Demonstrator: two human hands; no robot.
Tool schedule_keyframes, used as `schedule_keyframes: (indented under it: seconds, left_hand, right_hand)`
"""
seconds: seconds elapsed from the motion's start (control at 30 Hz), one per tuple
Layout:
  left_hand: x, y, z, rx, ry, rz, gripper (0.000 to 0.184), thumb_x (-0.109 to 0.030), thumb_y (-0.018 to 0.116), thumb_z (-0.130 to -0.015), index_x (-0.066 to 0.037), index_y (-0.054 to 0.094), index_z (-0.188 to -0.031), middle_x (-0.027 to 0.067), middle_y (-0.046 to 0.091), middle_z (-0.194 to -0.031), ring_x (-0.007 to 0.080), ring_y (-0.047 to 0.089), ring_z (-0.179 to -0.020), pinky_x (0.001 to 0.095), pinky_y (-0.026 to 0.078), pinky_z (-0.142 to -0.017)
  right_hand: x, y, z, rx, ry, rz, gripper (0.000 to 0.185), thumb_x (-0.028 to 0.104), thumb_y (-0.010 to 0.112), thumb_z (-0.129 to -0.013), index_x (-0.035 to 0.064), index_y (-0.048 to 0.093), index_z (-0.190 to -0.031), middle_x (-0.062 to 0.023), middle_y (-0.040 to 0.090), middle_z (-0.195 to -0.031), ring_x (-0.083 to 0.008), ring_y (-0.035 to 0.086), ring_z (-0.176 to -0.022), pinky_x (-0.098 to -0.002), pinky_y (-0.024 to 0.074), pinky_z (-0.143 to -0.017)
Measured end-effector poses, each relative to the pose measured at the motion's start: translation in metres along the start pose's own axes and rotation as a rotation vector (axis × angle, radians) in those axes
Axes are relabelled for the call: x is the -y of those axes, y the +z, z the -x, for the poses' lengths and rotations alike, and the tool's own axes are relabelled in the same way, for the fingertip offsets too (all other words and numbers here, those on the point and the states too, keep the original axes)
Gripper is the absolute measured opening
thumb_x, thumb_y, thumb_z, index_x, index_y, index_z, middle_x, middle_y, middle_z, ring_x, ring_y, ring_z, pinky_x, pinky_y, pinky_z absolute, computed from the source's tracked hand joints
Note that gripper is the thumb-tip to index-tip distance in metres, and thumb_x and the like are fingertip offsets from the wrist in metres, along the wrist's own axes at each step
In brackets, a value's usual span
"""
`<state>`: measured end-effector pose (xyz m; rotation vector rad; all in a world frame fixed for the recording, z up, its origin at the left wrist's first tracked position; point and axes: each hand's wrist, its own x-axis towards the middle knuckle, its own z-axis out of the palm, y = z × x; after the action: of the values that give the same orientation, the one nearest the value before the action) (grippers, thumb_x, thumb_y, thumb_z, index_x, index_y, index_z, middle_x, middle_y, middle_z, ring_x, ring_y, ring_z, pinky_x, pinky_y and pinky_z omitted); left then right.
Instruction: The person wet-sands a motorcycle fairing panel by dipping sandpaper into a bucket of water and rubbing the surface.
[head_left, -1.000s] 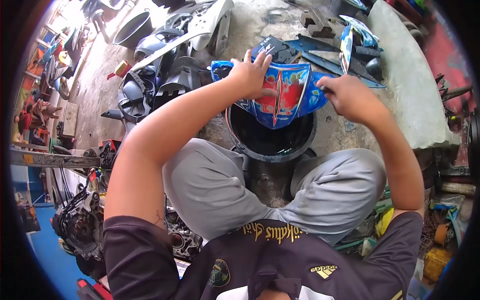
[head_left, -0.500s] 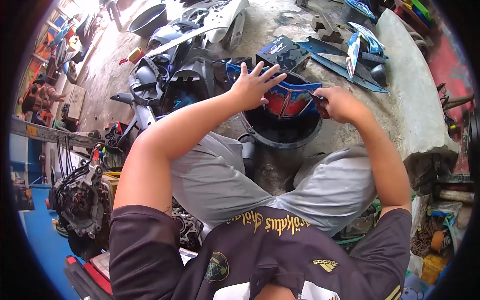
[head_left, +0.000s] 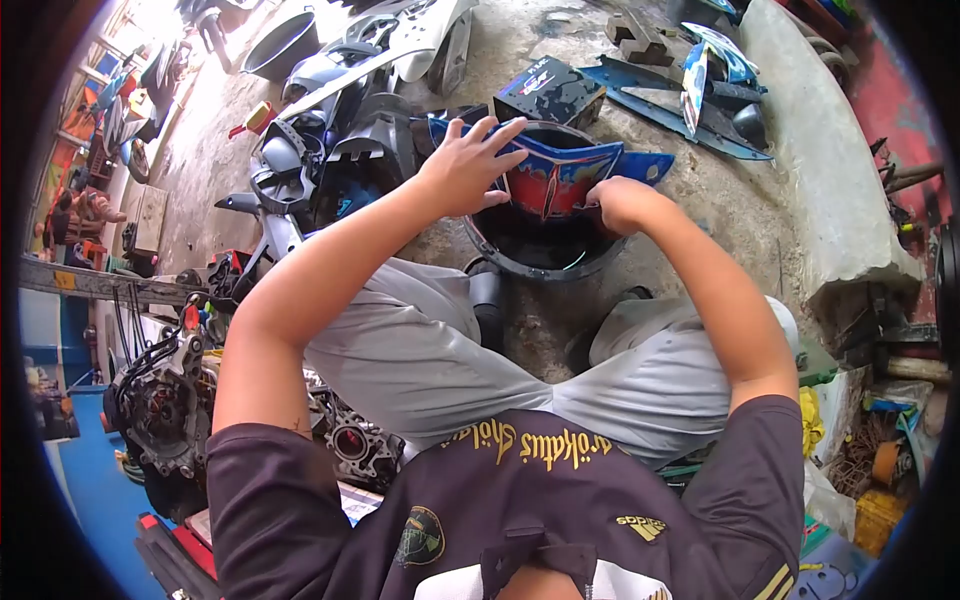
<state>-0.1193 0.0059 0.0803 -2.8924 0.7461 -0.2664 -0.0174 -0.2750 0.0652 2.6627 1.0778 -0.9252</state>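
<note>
A glossy blue and red motorcycle body panel (head_left: 552, 182) is held over a round black tub (head_left: 540, 268) between my knees. My left hand (head_left: 468, 168) rests against the panel's left part, its fingers stretched and spread and the thumb toward me. At the lower right of the red area, my right hand (head_left: 628, 204) is closed with its fingertips at the panel's surface. Whatever it pinches is hidden by the fingers. The panel's blue right end (head_left: 648, 167) sticks out past this hand.
Behind the tub stands a dark printed box (head_left: 550, 92). Dark fairing pieces (head_left: 680, 110) lie to its right, beside a concrete block (head_left: 805, 150). Grey and black plastic parts (head_left: 350, 160) are piled on the left. An engine (head_left: 165, 400) sits by my left elbow.
The panel and both hands have shifted left in view. My right hand has moved inward from the panel's right end to the red area, uncovering the blue end.
</note>
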Motion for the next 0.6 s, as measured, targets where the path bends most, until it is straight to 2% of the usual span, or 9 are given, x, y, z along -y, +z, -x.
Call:
schedule_keyframes:
  seconds: [0.1, 0.13, 0.17, 0.23, 0.33, 0.43, 0.47, 0.6]
  left_hand:
    - [-0.011, -0.008, -0.006, 0.288, 0.030, 0.164, 0.044, -0.044, 0.084, -0.090, -0.014, 0.077, -0.120, 0.0127, 0.068, -0.139, 0.0334, 0.064, -0.131, 0.0543, 0.050, -0.105]
    - [-0.017, 0.008, 0.002, 0.169, 0.072, 0.223, 0.034, -0.044, 0.083, -0.091, -0.013, 0.075, -0.101, 0.0108, 0.074, -0.107, 0.0324, 0.071, -0.112, 0.0498, 0.053, -0.095]
    - [-0.022, 0.025, 0.005, 0.303, 0.047, 0.291, 0.038, -0.047, 0.080, -0.094, -0.013, 0.078, -0.110, 0.0142, 0.076, -0.108, 0.0359, 0.074, -0.109, 0.0513, 0.054, -0.097]
    - [-0.034, 0.058, 0.011, 0.507, -0.010, 0.312, 0.046, -0.051, 0.075, -0.097, -0.014, 0.079, -0.123, 0.0161, 0.078, -0.115, 0.0372, 0.074, -0.114, 0.0522, 0.057, -0.099]
    - [-0.043, 0.095, 0.009, 0.589, -0.137, 0.384, 0.052, -0.052, 0.070, -0.100, -0.016, 0.077, -0.136, 0.0188, 0.078, -0.128, 0.0382, 0.072, -0.124, 0.0514, 0.057, -0.106]
    - [-0.037, 0.116, -0.005, 0.625, -0.288, 0.398, 0.055, -0.053, 0.067, -0.102, -0.020, 0.073, -0.145, 0.0140, 0.076, -0.139, 0.0367, 0.070, -0.132, 0.0491, 0.056, -0.111]
    - [-0.029, 0.121, -0.009, 0.645, -0.269, 0.432, 0.053, -0.051, 0.066, -0.103, -0.021, 0.073, -0.146, 0.0113, 0.075, -0.142, 0.0358, 0.069, -0.134, 0.0476, 0.054, -0.115]
    - [-0.028, 0.123, -0.019, 0.742, -0.265, 0.418, 0.053, -0.051, 0.063, -0.106, -0.023, 0.071, -0.150, 0.0088, 0.071, -0.150, 0.0338, 0.067, -0.138, 0.0472, 0.053, -0.116]
  right_hand:
    - [-0.006, 0.041, -0.026, -0.114, 0.040, -0.139, 0.047, 0.002, 0.065, -0.088, 0.0162, 0.080, -0.130, -0.0194, 0.078, -0.128, -0.0401, 0.074, -0.122, -0.0482, 0.0612, -0.100]
    - [-0.008, 0.052, -0.032, -0.116, 0.031, -0.147, 0.045, 0.003, 0.064, -0.089, 0.0136, 0.081, -0.129, -0.0200, 0.078, -0.131, -0.0403, 0.074, -0.124, -0.0484, 0.0609, -0.101]
    - [-0.012, 0.060, -0.043, -0.055, 0.028, -0.097, 0.044, 0.004, 0.064, -0.089, 0.0125, 0.081, -0.129, -0.0201, 0.077, -0.133, -0.0402, 0.073, -0.125, -0.0485, 0.0606, -0.103]
    - [-0.018, 0.073, -0.067, 0.069, 0.016, 0.006, 0.042, 0.006, 0.064, -0.091, 0.0103, 0.081, -0.129, -0.0203, 0.076, -0.137, -0.0399, 0.073, -0.127, -0.0487, 0.0600, -0.105]
    - [-0.012, 0.083, -0.080, 0.024, 0.115, -0.048, 0.040, 0.007, 0.064, -0.092, 0.0081, 0.081, -0.129, -0.0203, 0.075, -0.139, -0.0386, 0.073, -0.129, -0.0481, 0.0596, -0.107]
    - [-0.009, 0.076, -0.070, -0.004, 0.143, -0.115, 0.039, 0.009, 0.064, -0.094, 0.0087, 0.081, -0.129, -0.0200, 0.075, -0.139, -0.0381, 0.072, -0.131, -0.0484, 0.0595, -0.108]
    - [-0.012, 0.079, -0.071, -0.007, 0.112, -0.134, 0.039, 0.010, 0.064, -0.095, 0.0084, 0.080, -0.130, -0.0207, 0.075, -0.139, -0.0386, 0.071, -0.131, -0.0497, 0.0594, -0.108]
    - [-0.016, 0.091, -0.073, 0.024, 0.063, -0.111, 0.040, 0.011, 0.063, -0.096, 0.0064, 0.079, -0.131, -0.0217, 0.075, -0.139, -0.0397, 0.071, -0.131, -0.0500, 0.0594, -0.108]
